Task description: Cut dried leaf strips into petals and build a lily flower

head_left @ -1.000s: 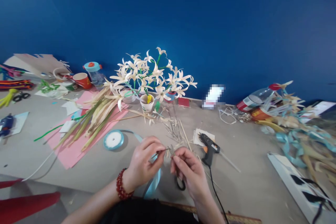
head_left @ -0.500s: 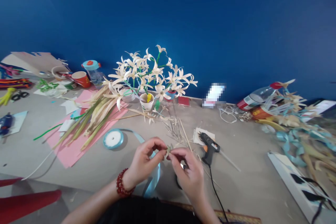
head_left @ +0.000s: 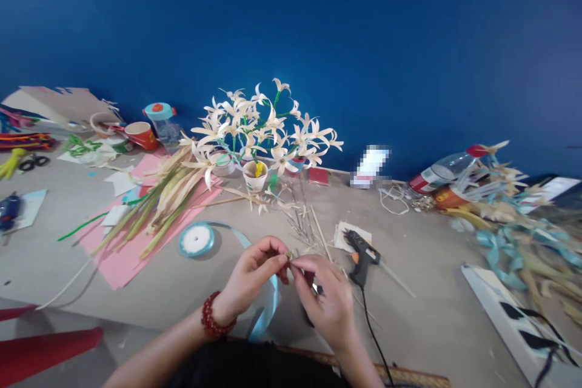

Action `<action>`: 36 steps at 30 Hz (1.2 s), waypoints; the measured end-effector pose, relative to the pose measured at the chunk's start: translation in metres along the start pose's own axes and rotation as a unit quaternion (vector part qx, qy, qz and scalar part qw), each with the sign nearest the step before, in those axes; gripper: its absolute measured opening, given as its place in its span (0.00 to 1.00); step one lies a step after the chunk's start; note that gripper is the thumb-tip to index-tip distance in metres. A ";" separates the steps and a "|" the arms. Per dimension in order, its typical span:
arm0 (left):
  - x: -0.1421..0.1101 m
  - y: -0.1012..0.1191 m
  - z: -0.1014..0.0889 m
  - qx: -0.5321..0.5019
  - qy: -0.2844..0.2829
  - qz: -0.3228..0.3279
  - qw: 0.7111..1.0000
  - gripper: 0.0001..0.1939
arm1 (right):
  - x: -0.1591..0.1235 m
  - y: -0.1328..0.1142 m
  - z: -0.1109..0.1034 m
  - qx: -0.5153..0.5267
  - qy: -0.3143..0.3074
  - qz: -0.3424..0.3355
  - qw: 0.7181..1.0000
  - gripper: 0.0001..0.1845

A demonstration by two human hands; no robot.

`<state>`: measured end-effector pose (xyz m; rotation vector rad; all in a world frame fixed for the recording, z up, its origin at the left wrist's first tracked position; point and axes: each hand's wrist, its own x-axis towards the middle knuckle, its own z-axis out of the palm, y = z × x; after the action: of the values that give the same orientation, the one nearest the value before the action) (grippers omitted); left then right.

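My left hand, with a red bead bracelet at the wrist, and my right hand meet fingertip to fingertip low in the middle of the view. Both pinch one tiny pale green-tan piece, too small to name. Under my hands a light blue ribbon trails from its spool. Thin dry straw stems lie just beyond my fingers. A black hot glue gun rests right of my right hand, its cord running toward me.
A bunch of cream straw flowers stands in small cups at the back. Long dried leaves lie on pink paper. Red cups, a jar and scissors sit far left. A tipped bottle and tangled ribbon pieces crowd the right, beside a white power strip.
My hands have come together: a second ago they held a thin stem stretched between them; now the fingertips touch around a small piece. The view has shifted slightly.
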<state>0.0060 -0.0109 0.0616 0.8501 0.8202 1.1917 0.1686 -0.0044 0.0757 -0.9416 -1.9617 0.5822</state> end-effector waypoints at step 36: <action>0.000 0.012 -0.004 0.094 -0.066 0.042 0.993 0.06 | 0.002 0.008 -0.001 -0.041 0.083 -0.037 0.995 0.08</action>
<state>-0.0023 -0.0085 0.0706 1.1149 0.8033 1.1302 0.1717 0.0020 0.0713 -0.9324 -1.8748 0.3715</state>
